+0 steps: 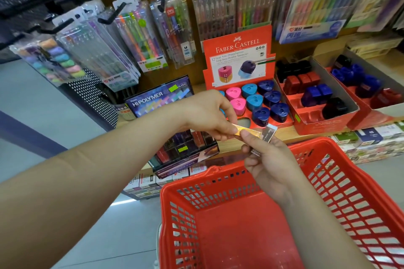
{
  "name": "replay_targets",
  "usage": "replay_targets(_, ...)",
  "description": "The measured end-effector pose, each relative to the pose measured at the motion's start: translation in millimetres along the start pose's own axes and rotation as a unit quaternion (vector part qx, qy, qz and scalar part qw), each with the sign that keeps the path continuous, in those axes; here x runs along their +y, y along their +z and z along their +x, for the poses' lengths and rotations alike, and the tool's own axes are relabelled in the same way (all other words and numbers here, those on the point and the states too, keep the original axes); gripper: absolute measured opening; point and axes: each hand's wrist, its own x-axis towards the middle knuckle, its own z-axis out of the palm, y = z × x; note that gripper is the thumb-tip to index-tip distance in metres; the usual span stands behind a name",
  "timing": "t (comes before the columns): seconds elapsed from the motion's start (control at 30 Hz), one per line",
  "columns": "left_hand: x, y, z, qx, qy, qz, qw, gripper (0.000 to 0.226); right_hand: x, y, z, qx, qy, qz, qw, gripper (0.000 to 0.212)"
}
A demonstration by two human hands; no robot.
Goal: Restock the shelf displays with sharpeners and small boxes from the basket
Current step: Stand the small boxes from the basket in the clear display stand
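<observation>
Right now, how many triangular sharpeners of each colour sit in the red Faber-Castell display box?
Pink sharpeners: 2
Light blue sharpeners: 2 in full view, plus 2 light blue slivers partly hidden behind the left hand
Dark blue sharpeners: 4
Total in the Faber-Castell display box: 8 clearly seen, 10 if both slivers are sharpeners

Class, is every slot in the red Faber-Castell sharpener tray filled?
No, the tray shows a bare slot at its front, beside a dark blue sharpener.
</observation>
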Motion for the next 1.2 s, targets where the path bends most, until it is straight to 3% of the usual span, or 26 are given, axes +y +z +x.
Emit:
replay_targets(0.1, -2.0, -6.6, 1.6, 0.094, 0.023, 0.015, 0.995, 0.013, -1.0, 2.3, 0.4, 0.000, 0.017, 0.016, 1.000, 0.013)
replay_targets(0.2, -5.5, -31.1, -3.2, 0.201, 0.029, 0.141, 0.969, 0.013, -2.7, 1.9, 1.4, 0.008, 0.033, 0.061, 0.998, 0.021)
replay_targets(0.3, -13.8, -43.2, -4.3, 0.242, 0.015, 0.217, 0.946, 0.010, -3.2, 2.3, 0.9, 0.003, 0.024, 0.066, 0.998, 0.024)
replay_targets(0.7, -27.2, -32.2, 4.3, 0.213, 0.031, 0.359, 0.908, 0.015, -2.2, 6.0, -2.7, -0.016, 0.005, -0.021, 1.000, 0.026)
replay_targets(0.9, -22.0, -32.5, 2.6, 0.198, 0.039, 0.388, 0.899, 0.015, -1.3, 3.9, -0.7, -0.040, 0.025, -0.010, 0.999, 0.022)
replay_targets(1.07, -20.4, -33.5, 2.3, 0.165, 0.022, 0.397, 0.903, 0.012, 0.4, 2.5, -1.4, 0.000, 0.001, -0.058, 0.998, 0.012)
replay_targets(1.2, -24.4, -22.3, 5.9, 0.182, 0.032, 0.417, 0.890, 0.013, 2.0, 0.4, -0.8, 0.013, -0.014, -0.122, 0.992, 0.005)
